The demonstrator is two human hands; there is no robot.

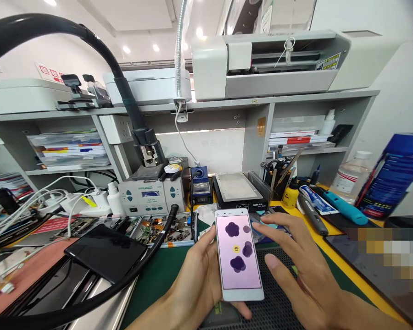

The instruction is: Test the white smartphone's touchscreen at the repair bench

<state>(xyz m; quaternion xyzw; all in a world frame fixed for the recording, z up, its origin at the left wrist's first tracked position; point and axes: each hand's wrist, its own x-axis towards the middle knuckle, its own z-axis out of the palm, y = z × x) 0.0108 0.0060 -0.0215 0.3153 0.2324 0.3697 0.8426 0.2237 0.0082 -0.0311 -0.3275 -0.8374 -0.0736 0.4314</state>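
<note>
A white smartphone (239, 279) lies in my left hand (199, 275), screen up and lit. Its display is pink with dark purple flower-like blots and a small yellow round mark. My left thumb runs along the phone's left edge, and fingertips show below its bottom edge. Just to the right of the phone is my right hand (303, 266), holding nothing, its fingers spread. The index fingertip is close to the phone's upper right edge; whether it touches, I cannot tell. Beneath both hands is a black perforated mat (278, 293) on a green work surface (154, 275).
A thick black hose (151, 261) arches across the left side. Behind stand a grey hot-air station (151, 197), a tray of small parts (167, 229) and a flat heating plate (239, 185). A dark phone (106, 252) lies left; a blue can (392, 178) stands right.
</note>
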